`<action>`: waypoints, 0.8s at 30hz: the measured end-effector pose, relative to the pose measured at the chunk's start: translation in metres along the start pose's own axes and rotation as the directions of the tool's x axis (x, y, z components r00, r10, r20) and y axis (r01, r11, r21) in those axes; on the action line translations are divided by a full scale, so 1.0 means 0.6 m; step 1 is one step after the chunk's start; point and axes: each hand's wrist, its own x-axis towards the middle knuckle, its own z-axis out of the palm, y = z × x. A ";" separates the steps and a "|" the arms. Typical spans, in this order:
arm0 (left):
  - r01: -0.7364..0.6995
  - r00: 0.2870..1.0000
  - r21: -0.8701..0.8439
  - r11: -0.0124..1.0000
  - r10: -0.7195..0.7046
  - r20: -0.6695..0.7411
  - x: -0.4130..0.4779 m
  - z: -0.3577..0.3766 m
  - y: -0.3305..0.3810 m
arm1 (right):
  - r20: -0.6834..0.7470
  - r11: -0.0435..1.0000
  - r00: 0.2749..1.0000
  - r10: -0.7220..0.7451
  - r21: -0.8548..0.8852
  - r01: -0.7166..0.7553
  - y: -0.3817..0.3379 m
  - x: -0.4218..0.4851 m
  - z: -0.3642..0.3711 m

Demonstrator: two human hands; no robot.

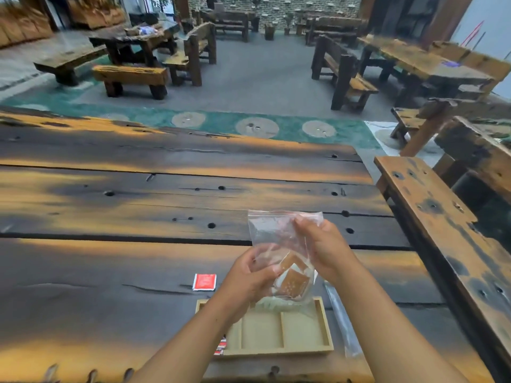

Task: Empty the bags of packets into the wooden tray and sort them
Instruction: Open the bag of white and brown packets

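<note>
Head view: left hand (pixel 249 280) pinches the bag (pixel 282 244) low, right hand (pixel 323 244) pinches its top, above the tray (pixel 323 324); film looks light, limp, slippery; hold the seams.

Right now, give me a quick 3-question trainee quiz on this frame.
1. True or false: the clear bag is lying flat on the table.
2. Which hand grips the bag's upper part? A) left hand B) right hand
3. Fill in: the loose red packet lies on the table, outside the wooden ____.

Key: 1 false, both hands hold it above the tray. 2 B. 3 tray.
</note>
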 end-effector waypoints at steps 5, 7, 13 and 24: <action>-0.004 0.998 0.136 0.991 -0.005 0.065 -0.006 -0.028 0.019 | 0.042 0.997 0.997 -0.060 -0.044 0.062 -0.003 -0.004 0.012; -0.037 0.998 0.165 0.986 0.030 0.046 -0.005 -0.041 0.042 | 0.057 0.996 0.996 -0.073 -0.053 0.076 -0.004 -0.006 0.016; -0.197 0.980 0.465 0.863 0.188 0.067 0.019 -0.044 0.173 | 0.086 0.981 0.989 -0.116 -0.146 0.128 -0.005 -0.004 0.013; -0.302 0.943 0.852 0.427 0.267 0.200 0.059 0.022 0.184 | 0.091 0.962 0.992 -0.088 -0.250 0.109 -0.002 -0.004 -0.036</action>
